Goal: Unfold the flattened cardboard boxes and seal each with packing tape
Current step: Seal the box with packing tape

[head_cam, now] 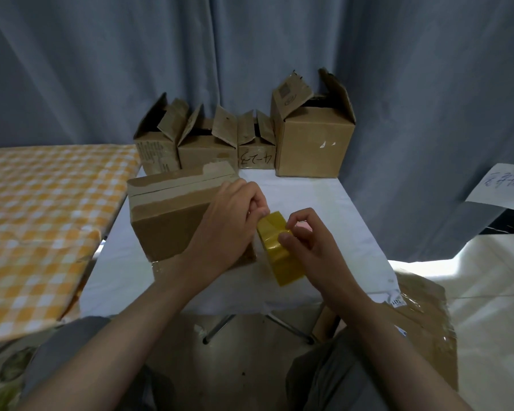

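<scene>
A brown cardboard box [166, 215] with its flaps closed lies on the white table [339, 221], old tape strips along its top seam. A yellow roll of packing tape [282, 256] stands on edge just right of the box. My left hand [229, 221] rests against the box's right end and pinches the loose end of the tape at the roll's top. My right hand [306, 238] grips the roll from the right, thumb and fingers on its rim.
Several unfolded boxes [312, 137] with open top flaps stand in a row at the table's far edge against a grey curtain. An orange checked surface [42, 221] lies to the left. Flattened cardboard [422, 315] leans by my right knee. A paper note [502, 185] hangs at the right.
</scene>
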